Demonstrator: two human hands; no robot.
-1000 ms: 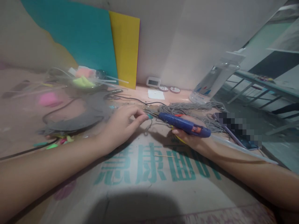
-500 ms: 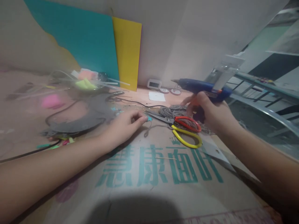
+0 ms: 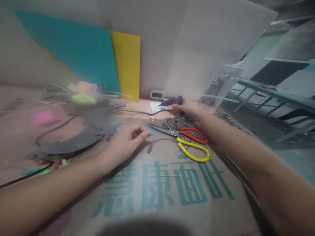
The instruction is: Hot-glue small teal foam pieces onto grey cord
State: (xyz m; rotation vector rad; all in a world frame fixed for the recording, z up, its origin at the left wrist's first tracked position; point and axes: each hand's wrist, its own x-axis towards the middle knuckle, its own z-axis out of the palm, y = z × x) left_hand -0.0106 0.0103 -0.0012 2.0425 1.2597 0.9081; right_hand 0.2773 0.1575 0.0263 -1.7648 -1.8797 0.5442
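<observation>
My left hand rests on the cardboard, its thumb and forefinger pinching a small teal piece. A thin grey cord lies beside that piece. Farther back, my right hand has its fingers round a dark blue hot glue gun, whose nozzle points left over a small white paper. Part of the gun is hidden by the hand. Between my hands lie scissors with one red and one yellow handle, partly over a bundle of grey cord.
A toothpick lies on the cardboard. A white digital timer stands by the wall. Teal and yellow boards lean there. At left are a grey curved piece and a pink lump; a clear container stands at right.
My right hand has lowered the glue gun and carried it left and back, to the white paper near the wall. My left hand keeps its pinch on the teal piece. The view has shifted slightly.
</observation>
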